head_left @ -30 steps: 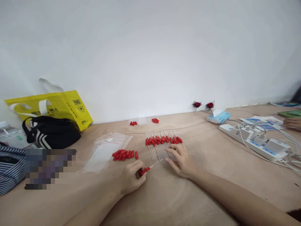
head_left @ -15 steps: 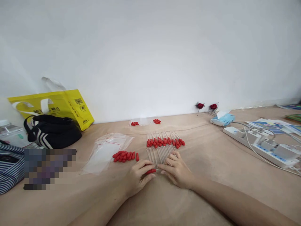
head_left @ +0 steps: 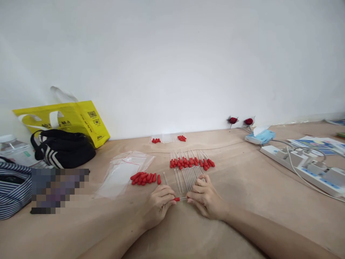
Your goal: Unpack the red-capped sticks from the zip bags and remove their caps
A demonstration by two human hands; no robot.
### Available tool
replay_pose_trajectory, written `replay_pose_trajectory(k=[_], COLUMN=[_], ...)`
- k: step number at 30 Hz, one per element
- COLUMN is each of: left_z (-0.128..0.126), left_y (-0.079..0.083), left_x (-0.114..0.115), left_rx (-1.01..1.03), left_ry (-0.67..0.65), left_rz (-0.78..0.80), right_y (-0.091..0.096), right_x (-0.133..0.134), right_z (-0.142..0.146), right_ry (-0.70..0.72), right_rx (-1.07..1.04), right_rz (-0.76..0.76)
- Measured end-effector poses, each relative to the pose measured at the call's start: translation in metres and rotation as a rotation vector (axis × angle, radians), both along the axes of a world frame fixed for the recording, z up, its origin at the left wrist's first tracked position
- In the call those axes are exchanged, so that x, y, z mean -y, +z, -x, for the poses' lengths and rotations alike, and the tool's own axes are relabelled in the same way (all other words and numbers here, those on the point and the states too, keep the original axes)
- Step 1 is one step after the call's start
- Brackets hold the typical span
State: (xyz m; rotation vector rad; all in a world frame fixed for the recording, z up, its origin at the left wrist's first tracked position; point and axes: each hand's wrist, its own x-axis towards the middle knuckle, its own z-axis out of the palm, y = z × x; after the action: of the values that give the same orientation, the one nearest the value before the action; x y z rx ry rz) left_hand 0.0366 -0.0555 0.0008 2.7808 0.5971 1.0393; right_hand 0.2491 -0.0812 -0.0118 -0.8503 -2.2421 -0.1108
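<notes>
My left hand (head_left: 159, 205) pinches a red rubber bulb (head_left: 176, 199) between thumb and fingers. My right hand (head_left: 205, 198) is closed on the clear glass tube (head_left: 183, 198) that meets that bulb, so both hands hold one dropper low over the table. Just beyond my fingers lie several bare glass tubes (head_left: 185, 178) side by side. Behind them is a row of finished droppers with red bulbs (head_left: 192, 162). A small heap of loose red bulbs (head_left: 144, 178) lies left of the tubes.
Clear zip bags (head_left: 122, 172) lie at left, with a black bag (head_left: 64, 153) and a yellow bag (head_left: 68, 118) behind. A white power strip with cables (head_left: 304, 167) and a tissue pack (head_left: 260, 136) sit at right. Two small bulb piles (head_left: 168, 139) rest by the wall.
My right hand left the row of tubes and came toward my left hand. Both hands now meet on one dropper, with the red bulb mostly covered by my left fingers.
</notes>
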Motion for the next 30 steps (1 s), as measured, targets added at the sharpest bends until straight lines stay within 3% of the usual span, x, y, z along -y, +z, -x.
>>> replay_pose_trajectory(k=[8,17,22,25,30], left_z=[0.001,0.018,0.021,0.032,0.055], left_y=[-0.001,0.001,0.004,0.020,0.047], left_x=[0.000,-0.001,-0.006,-0.019,-0.054], left_rx=[0.000,0.055,0.170,0.190,0.035], left_ry=[-0.024,0.115,0.440,0.624,0.759], left_rz=[0.039,0.004,0.048,0.112,0.289], right_y=[-0.001,-0.001,-0.003,0.000,0.002], right_x=[0.001,0.002,-0.002,-0.005,-0.018], right_z=[0.000,-0.025,-0.015,-0.002,0.033], right_ry=[0.002,-0.126,-0.181,-0.231,-0.301], right_rx=[0.000,-0.050,-0.182,-0.202,-0.083], right_rz=[0.015,0.014,-0.032,-0.011,-0.087])
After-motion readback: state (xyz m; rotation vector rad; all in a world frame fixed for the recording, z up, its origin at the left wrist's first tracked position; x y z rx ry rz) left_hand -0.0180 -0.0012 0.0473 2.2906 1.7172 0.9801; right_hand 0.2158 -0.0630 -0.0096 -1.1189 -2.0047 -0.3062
